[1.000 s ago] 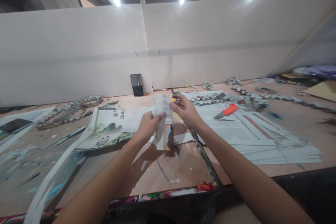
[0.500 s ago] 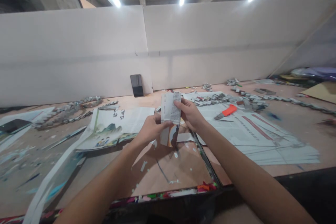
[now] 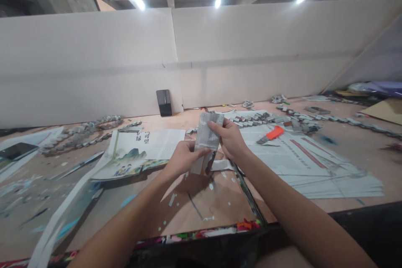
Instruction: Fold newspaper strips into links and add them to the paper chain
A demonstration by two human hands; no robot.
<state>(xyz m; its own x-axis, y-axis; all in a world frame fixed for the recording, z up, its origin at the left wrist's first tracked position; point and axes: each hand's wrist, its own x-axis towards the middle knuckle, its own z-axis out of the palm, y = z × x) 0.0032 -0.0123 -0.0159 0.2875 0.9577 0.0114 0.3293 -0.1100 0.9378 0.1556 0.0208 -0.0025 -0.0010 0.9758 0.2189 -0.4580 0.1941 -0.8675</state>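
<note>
Between left hand and right hand, both pinched closed on the newspaper piece, low on one side and high on the other, held above the tabletop, presumably to keep it from flexing.

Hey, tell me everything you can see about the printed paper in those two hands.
The printed paper is a narrow, pale grey-white piece, apparently newspaper, with small dark print above and an orange-and-dark picture area lower down. It looks folded, though the layers are hard to make out. It appears held above the table, its top leaning right. The left hand grips its lower left, thumb across the front; the right hand pinches its upper right, thumb on the print.
</note>
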